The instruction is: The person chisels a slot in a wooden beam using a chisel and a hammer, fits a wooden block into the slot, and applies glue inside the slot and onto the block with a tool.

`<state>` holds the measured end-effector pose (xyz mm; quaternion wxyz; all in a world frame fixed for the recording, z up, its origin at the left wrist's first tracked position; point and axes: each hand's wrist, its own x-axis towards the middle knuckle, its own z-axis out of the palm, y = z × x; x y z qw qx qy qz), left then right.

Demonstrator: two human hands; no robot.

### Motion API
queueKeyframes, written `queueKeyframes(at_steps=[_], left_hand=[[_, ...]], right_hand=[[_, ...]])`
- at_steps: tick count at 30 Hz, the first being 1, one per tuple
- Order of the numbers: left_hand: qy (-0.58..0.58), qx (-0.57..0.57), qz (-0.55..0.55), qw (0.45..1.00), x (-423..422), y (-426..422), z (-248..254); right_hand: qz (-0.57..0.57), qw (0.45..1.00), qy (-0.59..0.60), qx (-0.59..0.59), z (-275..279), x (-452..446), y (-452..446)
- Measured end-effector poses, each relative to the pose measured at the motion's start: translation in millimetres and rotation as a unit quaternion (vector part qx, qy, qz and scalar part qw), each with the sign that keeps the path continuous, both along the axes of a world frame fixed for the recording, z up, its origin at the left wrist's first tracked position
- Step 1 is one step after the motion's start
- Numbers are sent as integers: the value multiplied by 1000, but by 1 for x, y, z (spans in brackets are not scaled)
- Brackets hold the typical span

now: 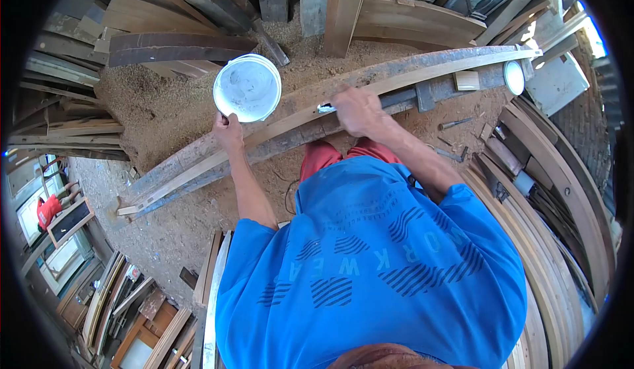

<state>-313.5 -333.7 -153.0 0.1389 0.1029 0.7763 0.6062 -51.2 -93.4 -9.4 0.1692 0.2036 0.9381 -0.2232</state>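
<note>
My left hand (228, 131) pinches the near rim of a round white bucket (226, 81), tilted so that its whitish, smeared inside faces me. Across the work surface in front of me lies a long, pale wooden strip (281, 126) with slots cut in it. My right hand (358, 110) rests over the middle of this strip, its fingers curled down. Just left of those fingers, white wet-looking stuff (325, 108) shows at a slot. Whatever the right fingers hold, if anything, is hidden from above.
A long, worn beam (178, 164) supports the strip. Near its right end are a wooden block (466, 81) and a white round container (514, 77). A chisel-like tool (456, 123) lies on the ground at right. Boards surround me, sawdust (148, 105) covers the floor, and another person (47, 210) is far left.
</note>
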Motion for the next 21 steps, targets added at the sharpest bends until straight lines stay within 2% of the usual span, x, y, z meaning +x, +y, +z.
queueKeyframes(at_steps=[2,5,14,16,17,18,21], left_hand=[[-5,8,1,1000,1,2,1],[-9,11,-1,1000,0,1,0],[-18,15,-9,1000,-2,-1,-2],[-19,8,-13,1000,-3,-4,-4],[-21,6,-10,1000,-3,-2,-3],[-25,3,-7,1000,-3,-1,-1],[-26,6,-12,1000,-1,-2,1]], right_hand=[[-33,999,25,-7,-5,12,14],[-50,999,-7,2,-9,15,22],[-5,1000,1,11,-23,-10,-4],[18,999,-37,-32,-32,1,11],[32,997,-56,-50,-26,2,20],[1,1000,-14,7,-18,6,22],[-12,998,-56,-7,0,-13,20]])
